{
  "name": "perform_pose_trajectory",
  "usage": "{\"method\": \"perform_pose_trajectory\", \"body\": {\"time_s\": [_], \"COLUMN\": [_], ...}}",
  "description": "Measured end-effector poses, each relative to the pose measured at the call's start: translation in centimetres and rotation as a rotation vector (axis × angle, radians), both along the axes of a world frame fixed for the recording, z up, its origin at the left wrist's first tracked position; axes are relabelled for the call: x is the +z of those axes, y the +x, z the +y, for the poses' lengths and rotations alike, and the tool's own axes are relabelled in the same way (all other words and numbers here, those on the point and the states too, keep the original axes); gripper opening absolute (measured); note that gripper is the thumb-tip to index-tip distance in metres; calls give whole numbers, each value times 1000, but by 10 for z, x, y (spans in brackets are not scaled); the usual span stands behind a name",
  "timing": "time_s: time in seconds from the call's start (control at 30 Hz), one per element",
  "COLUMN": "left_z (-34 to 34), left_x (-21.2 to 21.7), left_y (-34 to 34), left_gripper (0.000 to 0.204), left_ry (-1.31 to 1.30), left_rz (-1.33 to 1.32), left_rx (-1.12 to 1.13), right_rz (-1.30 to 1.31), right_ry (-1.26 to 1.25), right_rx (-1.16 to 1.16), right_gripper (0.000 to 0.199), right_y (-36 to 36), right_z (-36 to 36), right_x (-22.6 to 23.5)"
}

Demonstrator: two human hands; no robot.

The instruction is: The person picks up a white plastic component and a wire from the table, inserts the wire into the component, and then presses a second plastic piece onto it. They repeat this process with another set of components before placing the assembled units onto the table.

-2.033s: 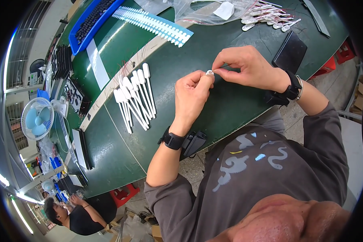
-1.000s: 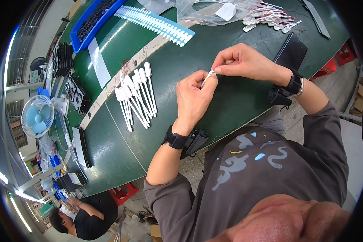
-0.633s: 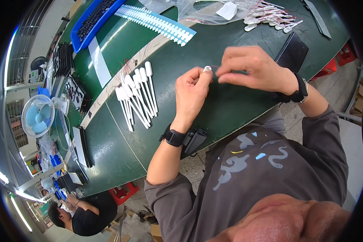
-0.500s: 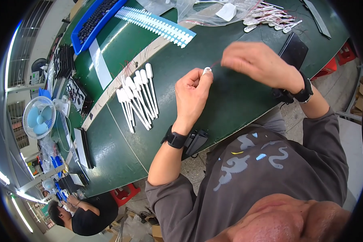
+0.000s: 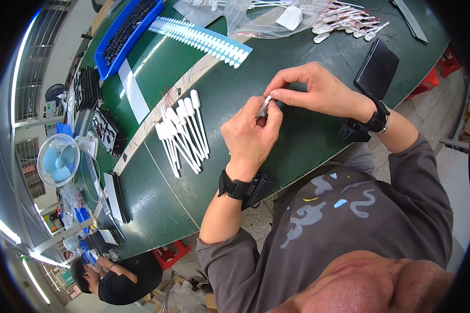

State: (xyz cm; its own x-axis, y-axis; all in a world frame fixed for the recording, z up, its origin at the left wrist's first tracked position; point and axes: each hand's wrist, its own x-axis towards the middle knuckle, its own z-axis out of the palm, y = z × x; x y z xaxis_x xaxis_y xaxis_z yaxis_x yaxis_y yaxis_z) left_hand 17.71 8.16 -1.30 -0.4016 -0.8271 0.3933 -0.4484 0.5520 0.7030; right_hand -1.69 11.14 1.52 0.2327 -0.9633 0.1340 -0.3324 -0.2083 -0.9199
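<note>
Over the green table (image 5: 214, 172), my left hand (image 5: 250, 128) is closed round a small white piece (image 5: 266, 104), whose end sticks out between thumb and forefinger. My right hand (image 5: 318, 91) pinches that end with thumb and forefinger, so both hands meet on it. Most of the piece is hidden inside the left fingers. Left of my left hand lies a fanned group of white paddle-shaped sticks (image 5: 197, 125), with thin dark red wires at their wide ends. At the far right is a pile of similar white pieces with red wires (image 5: 344, 23).
A clear plastic bag (image 5: 250, 26) and a light-blue sheet of white stickers (image 5: 206, 41) lie at the back. A blue tray (image 5: 103, 62) holds dark parts. A black phone-like slab (image 5: 377, 68) lies beyond my right wrist. Far left are a fan (image 5: 58, 160) and another person (image 5: 122, 279).
My right hand has come left and down, from drawing a thin red wire away, to pinch the white piece at my left hand. The whole view has shifted slightly.
</note>
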Motion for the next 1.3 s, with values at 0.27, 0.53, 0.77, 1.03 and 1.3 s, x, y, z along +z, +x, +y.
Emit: {"method": "perform_pose_trajectory", "body": {"time_s": [0.27,0.53,0.77,1.03,1.3], "left_z": [-2,-2,-2,-4,-3], "left_x": [-6,-6,-1,-4,-4], "left_y": [1,-1,-2,1,-1], "left_gripper": [11,11,10,9,9], "left_ry": [5,23,13,25,-5], "left_rz": [-38,-48,-47,-36,-75], "left_rx": [15,20,14,-9,-8], "right_rz": [36,19,-260,-390,-318], "right_ry": [-48,-81,98,279,230], "right_rx": [-50,-94,-63,19,35], "right_gripper": [15,13,14,18,16], "right_y": [6,10,9,2,0], "right_z": [-2,-2,-5,-7,-6], "right_x": [-9,-18,-25,-23,-24]}}
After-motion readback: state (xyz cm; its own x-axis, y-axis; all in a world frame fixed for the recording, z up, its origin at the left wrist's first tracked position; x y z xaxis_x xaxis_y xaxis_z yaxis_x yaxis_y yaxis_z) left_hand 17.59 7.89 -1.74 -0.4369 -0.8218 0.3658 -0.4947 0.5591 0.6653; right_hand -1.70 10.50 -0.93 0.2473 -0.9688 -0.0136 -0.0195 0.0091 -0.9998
